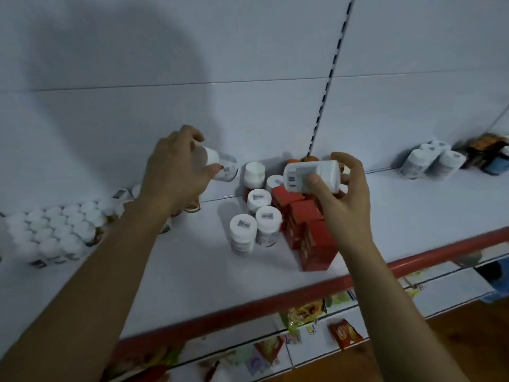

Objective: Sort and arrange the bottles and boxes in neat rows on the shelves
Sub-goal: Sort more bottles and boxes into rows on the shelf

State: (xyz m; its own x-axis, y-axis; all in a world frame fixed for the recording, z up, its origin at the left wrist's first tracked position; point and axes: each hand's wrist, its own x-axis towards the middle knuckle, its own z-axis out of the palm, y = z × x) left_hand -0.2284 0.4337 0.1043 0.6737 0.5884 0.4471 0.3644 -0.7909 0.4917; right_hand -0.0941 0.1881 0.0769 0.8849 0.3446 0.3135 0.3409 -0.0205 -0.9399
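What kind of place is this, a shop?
Most likely a shop, perhaps a pharmacy. A white shelf with a red front edge holds packed rows of white-capped bottles and red boxes, and snack packets lie on the shelf below.

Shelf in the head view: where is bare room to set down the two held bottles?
Bare shelf lies between the packed white-capped bottles and the loose bottles, and between the red boxes and the far-right bottle group. Crowded around the loose bottles and red boxes.
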